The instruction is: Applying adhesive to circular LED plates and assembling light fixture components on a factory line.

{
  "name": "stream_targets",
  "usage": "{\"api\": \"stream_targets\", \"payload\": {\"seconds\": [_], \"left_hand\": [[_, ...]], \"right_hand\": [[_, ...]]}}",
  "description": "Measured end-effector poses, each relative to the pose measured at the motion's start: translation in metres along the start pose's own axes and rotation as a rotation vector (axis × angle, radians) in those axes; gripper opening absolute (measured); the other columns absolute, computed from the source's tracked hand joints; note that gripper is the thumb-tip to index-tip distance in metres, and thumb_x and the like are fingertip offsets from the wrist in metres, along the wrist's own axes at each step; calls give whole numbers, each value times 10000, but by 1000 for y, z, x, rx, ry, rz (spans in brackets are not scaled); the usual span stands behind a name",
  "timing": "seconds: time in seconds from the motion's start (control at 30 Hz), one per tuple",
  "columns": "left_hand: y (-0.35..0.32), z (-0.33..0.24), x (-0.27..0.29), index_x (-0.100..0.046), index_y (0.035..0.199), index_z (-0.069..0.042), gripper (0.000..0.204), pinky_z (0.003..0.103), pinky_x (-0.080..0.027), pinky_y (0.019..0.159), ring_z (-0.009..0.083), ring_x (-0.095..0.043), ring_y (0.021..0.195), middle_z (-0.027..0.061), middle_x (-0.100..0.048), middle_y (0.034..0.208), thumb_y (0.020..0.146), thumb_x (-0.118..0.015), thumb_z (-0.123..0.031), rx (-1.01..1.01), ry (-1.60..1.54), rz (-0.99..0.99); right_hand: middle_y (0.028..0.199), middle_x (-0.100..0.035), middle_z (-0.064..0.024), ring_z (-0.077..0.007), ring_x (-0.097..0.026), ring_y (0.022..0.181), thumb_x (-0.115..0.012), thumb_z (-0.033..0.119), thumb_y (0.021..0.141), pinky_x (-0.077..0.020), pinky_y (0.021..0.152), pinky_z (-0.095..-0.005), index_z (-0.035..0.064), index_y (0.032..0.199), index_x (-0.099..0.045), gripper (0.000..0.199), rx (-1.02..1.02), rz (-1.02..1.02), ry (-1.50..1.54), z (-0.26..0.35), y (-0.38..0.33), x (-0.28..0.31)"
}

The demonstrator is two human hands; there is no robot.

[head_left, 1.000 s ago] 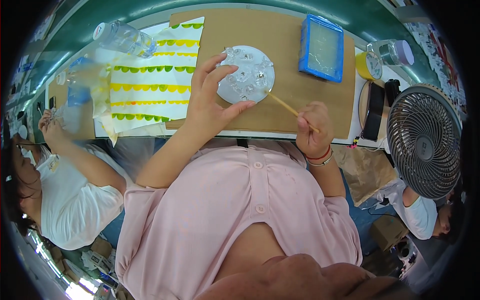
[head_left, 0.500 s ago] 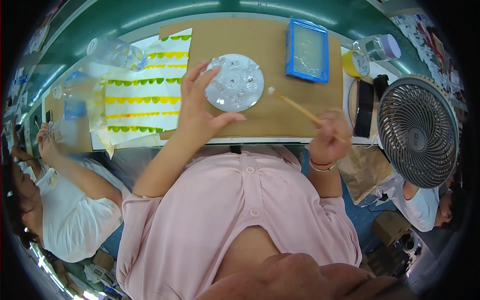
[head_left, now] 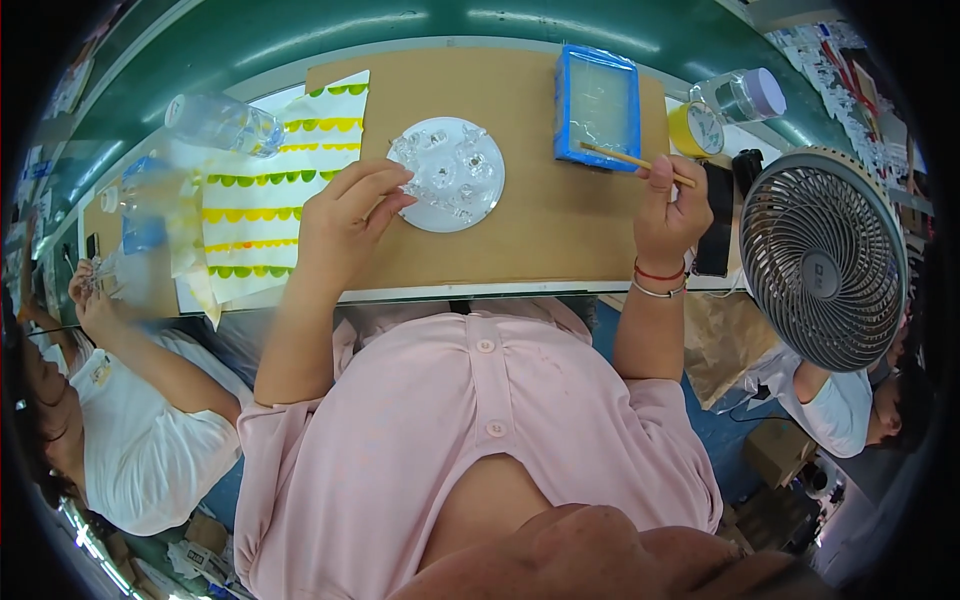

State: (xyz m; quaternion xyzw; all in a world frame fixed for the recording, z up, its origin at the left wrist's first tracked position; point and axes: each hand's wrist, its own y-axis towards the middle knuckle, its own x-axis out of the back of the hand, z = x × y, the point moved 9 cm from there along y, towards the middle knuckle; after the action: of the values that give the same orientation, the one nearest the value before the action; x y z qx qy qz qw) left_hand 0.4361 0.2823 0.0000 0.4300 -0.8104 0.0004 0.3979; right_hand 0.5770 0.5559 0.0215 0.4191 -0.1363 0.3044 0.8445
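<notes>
A round white disc [head_left: 447, 222] lies on the brown board, with several clear, shiny pieces [head_left: 443, 172] on it. At the disc's left edge is my left hand [head_left: 350, 215], its thumb and fingertips drawn together beside the clear pieces. Whatever sits between those fingertips is too small to make out. My right hand [head_left: 675, 212] grips a thin wooden stick [head_left: 635, 161] near its back end. The stick points left, its tip over the near edge of a blue-rimmed tray [head_left: 565, 105] with a pale, glossy filling.
Left of the board [head_left: 530, 255] lie a yellow-and-green patterned sheet [head_left: 255, 197] and a clear bottle [head_left: 222, 125]. A yellow tape roll [head_left: 696, 128], lidded jar [head_left: 740, 95], dark phone-like slab [head_left: 716, 220] and grey fan [head_left: 825, 260] stand right. A co-worker [head_left: 150, 430] sits at left.
My right hand has carried the stick up and away from the disc to the blue-rimmed tray. My left hand, spread around the disc before, has drawn its fingers together at the left edge.
</notes>
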Motion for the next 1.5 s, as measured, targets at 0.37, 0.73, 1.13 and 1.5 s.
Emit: {"api": "stream_targets", "payload": {"seconds": [0.37,0.73,1.13,1.5], "left_hand": [[-9,-14,-14,-674,900,-77,222,266,-510,554,176,-637,658,44,-660,885,709,-787,-62,-96,-43,-114],[-9,-6,-1,-660,968,-42,329,272,-519,653,192,-657,762,88,-670,913,674,-805,-5,-107,-11,-149],[-16,-1,-6,-672,886,-80,197,297,-498,580,216,-642,677,62,-687,824,726,-780,-118,6,-63,-164],[-17,-3,-6,-669,866,-64,166,286,-495,576,205,-642,674,69,-679,801,736,-768,-98,37,-101,-159]], "right_hand": [[681,-578,-120,-143,-511,583,-543,129,963,-408,549,-241,1,899,-500,149,133,-108,316,25,-9,33],[721,-599,-92,-262,-545,594,-631,44,844,-452,595,-370,45,883,-549,91,292,248,369,80,-58,-31],[687,-569,-81,-259,-529,567,-654,19,810,-433,568,-360,40,880,-544,131,359,293,294,89,-61,-42],[699,-575,-92,-252,-515,587,-607,79,893,-434,586,-358,31,833,-537,103,349,253,320,91,-56,-53]]}}
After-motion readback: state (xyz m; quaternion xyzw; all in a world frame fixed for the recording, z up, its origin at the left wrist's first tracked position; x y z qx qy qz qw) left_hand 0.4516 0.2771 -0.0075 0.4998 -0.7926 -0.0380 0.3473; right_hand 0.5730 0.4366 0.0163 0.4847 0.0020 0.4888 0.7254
